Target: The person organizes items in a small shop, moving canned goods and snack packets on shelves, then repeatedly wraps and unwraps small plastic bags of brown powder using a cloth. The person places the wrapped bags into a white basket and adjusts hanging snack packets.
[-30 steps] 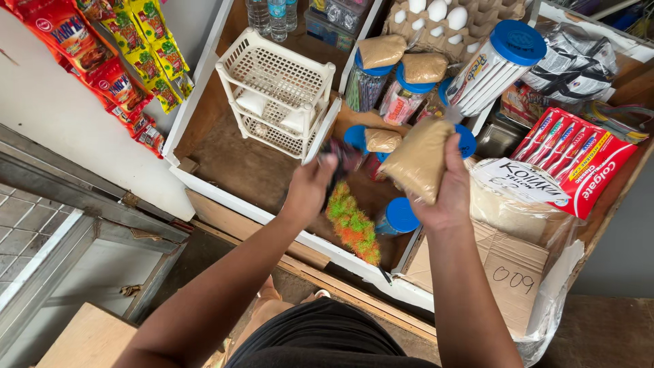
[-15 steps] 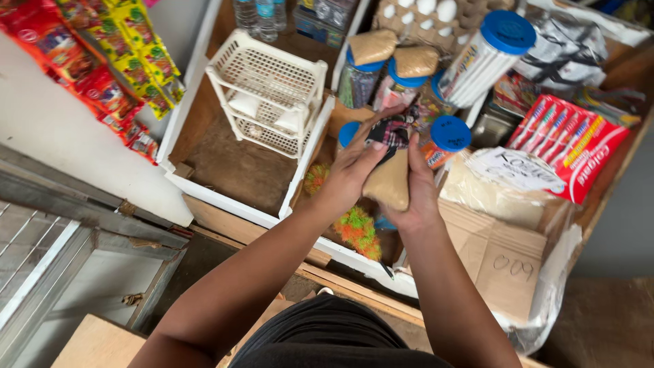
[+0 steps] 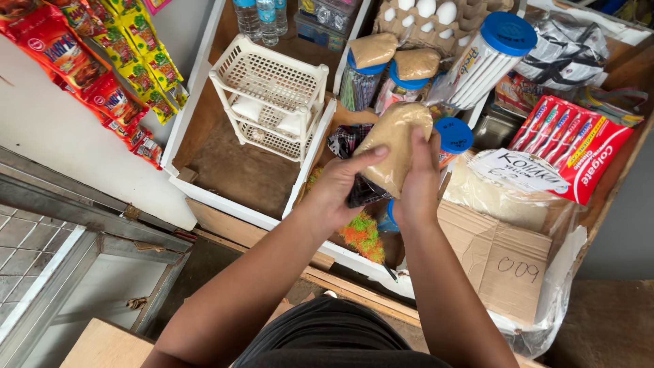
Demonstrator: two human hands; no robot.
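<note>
Bag (image 3: 395,146) of tan granular powder, soft clear plastic, bulging oblong, long axis upright and tilted slightly right, clasped between left hand (image 3: 337,191) and right hand (image 3: 417,180), fingers wrapped around it, above the shelf's white front edge (image 3: 231,208).

Both hands (image 3: 378,187) around brown bag (image 3: 397,146)

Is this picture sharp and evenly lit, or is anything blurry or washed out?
Head view: soft, even daylight with no harsh shadows; both hands, left and right, and the brown packet they hold look sharp; the eggs at the top edge are slightly washed out; straight shelf edges bow a little near the corners.
</note>
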